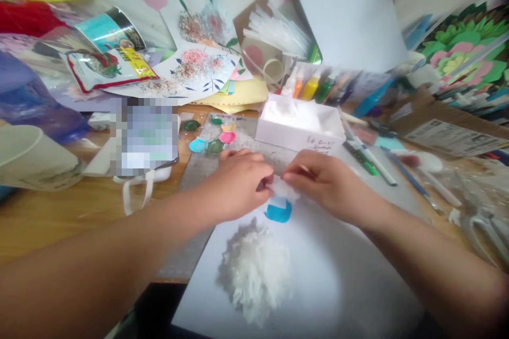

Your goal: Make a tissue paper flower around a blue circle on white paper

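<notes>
A thin white piece of tissue paper (283,188) stretches between my two hands above a white sheet (318,275). My left hand (246,180) is closed, its fingertips pinching the left side of the tissue. On the other side, my right hand (324,180) pinches it between thumb and fingers. Just below my fingers lies a small blue patch (278,212) with a white piece over part of it; its kind is unclear. Closer to me, a fluffy ball of crumpled white tissue (258,270) rests on the sheet.
Beyond my hands stands an open white box (300,127). Small caps of paint (214,145) sit left of it, near a phone (149,135) and a paper cup (35,159). Pens (371,156), a paintbrush (413,180) and scissors (485,228) lie at right.
</notes>
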Available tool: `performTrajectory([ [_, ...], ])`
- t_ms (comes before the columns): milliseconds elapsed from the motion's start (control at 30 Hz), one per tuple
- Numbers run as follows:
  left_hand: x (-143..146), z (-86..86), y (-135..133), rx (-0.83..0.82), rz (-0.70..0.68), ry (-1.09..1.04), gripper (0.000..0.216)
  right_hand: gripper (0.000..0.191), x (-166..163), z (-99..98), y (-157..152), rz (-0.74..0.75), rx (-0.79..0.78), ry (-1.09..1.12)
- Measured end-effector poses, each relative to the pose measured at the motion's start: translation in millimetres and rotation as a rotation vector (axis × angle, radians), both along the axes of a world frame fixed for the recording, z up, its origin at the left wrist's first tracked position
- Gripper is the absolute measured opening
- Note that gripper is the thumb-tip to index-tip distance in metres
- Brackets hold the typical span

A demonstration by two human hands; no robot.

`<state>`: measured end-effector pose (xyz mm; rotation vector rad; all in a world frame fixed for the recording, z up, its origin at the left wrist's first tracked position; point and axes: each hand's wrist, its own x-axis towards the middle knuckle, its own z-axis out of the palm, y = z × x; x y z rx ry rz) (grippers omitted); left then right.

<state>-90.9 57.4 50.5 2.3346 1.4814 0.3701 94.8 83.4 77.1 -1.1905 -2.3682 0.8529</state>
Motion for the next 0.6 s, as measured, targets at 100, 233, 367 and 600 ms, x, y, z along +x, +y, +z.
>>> performTrajectory([
  [100, 0.4, 0.1, -0.5, -0.011, -0.003, -0.007, 0.008, 0.032, 7.7, 14.9, -3.2, 0.002, 0.009, 0.200],
  [233, 0.4, 0.8, 1.5, 0.000, 0.002, -0.013, 0.007, 0.035, 7.9, 15.5, -11.8, -0.010, 0.032, 0.244],
  [367, 0.3, -1.4, 3.9, -0.002, 0.003, -0.008, 0.009, 0.035, 1.2, 3.0, -15.5, 0.065, 0.027, 0.172],
  [600, -1.5, 1.5, 2.2, 0.005, -0.003, -0.011, 0.020, 0.035, -3.9, -9.7, -12.3, 0.080, 0.030, 0.084],
])
